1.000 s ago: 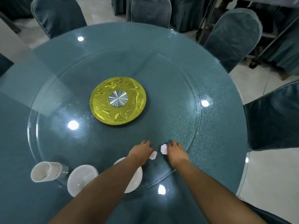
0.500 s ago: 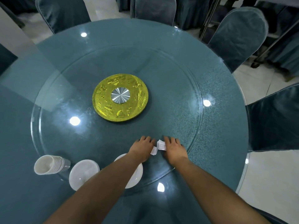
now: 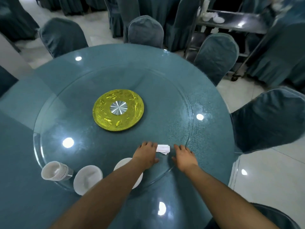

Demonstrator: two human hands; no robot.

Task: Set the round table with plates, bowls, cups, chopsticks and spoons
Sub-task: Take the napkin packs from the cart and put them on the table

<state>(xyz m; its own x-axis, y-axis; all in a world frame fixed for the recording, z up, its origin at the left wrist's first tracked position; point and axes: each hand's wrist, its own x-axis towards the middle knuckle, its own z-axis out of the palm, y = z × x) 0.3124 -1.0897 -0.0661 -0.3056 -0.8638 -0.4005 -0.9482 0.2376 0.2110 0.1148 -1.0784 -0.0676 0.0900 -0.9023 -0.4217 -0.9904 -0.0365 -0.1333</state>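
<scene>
Two bare hands lie on the clear glass turntable (image 3: 181,103) of the round teal table (image 3: 211,113), near its close edge. The left hand (image 3: 146,155) rests palm down, its fingertips touching a small stack of white ceramic spoons (image 3: 163,149); whether its grip closes on them I cannot tell. The right hand (image 3: 184,158) lies just beside the spoons, fingers straight, grip released. Under the left forearm sits a white plate (image 3: 123,163); further left stand a white round bowl (image 3: 87,178) and a stack of white cups (image 3: 55,171) lying on its side. A yellow disc (image 3: 118,109) marks the centre.
</scene>
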